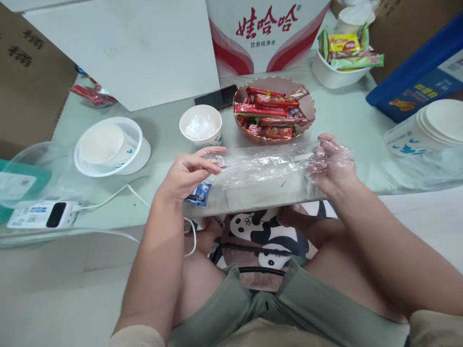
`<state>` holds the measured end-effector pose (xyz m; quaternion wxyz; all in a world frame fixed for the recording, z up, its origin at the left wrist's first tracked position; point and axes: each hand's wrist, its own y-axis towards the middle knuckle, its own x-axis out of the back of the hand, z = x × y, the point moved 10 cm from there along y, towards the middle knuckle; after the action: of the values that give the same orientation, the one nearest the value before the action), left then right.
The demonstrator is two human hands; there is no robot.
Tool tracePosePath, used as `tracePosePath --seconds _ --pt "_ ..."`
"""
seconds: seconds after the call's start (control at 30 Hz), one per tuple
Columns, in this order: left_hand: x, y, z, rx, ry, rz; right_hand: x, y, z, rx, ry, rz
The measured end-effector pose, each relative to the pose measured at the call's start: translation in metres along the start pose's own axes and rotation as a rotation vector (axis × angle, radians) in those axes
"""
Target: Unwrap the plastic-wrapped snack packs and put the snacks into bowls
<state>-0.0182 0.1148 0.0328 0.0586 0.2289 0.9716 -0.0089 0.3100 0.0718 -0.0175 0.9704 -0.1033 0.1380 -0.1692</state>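
In the head view, a length of clear plastic film [260, 166] was stretched between the person's two hands, held just above the near edge of the table [162, 115]. It was thin, colourless and see-through, so that the pale green tabletop showed through it. Fine creases ran along it, and white glints caught on the folds, thickest toward its two ends, where it bunched up. The middle hung flatter and looked hazier; its lower border was hard to make out against the tabletop, and whether it was a single sheet or a bag could not fairly be told.

The left hand [184, 174] was partly open, its fingers reaching out toward the right, with one end of the film caught at the fingertips. The right hand [334, 166] was half curled, and gripped the other end, the plastic crinkled over its bent fingers.

Just beyond the film stood a pink bowl [306, 103] with a scalloped golden rim, piled with red-wrapped bars [264, 111], and to its left a paper cup [210, 141] with crumpled clear plastic [200, 126] inside. A blue packet [202, 194] lay near the left hand, by the table's edge.
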Motion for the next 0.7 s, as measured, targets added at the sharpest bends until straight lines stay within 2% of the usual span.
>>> tracePosePath --seconds 0.07,0.13,0.23,0.33,0.43,0.53,0.6,0.7 --pt "0.0 0.003 0.011 0.071 0.019 -0.011 -0.003 -0.002 0.002 0.004 0.026 -0.008" --pt "0.009 0.007 0.018 0.098 0.085 -0.128 -0.007 -0.005 0.003 -0.01 0.041 -0.014" --pt "0.024 0.007 0.013 0.037 0.232 -0.351 -0.013 -0.007 0.002 -0.049 0.003 0.021" --pt "0.027 0.005 0.009 0.003 0.244 -0.439 -0.015 -0.009 0.0 -0.059 -0.091 0.031" --pt "0.026 0.005 0.01 0.012 0.175 -0.408 -0.014 -0.011 0.001 -0.031 -0.192 -0.005" --pt "0.02 0.007 0.01 0.01 0.175 -0.277 -0.018 -0.014 0.002 -0.003 -0.278 0.03" --pt "0.018 0.008 0.01 0.009 0.183 -0.206 -0.017 -0.012 0.003 0.014 -0.294 0.066" --pt "0.022 0.008 0.006 -0.027 0.147 -0.199 -0.006 -0.006 0.011 0.098 -0.237 0.036"
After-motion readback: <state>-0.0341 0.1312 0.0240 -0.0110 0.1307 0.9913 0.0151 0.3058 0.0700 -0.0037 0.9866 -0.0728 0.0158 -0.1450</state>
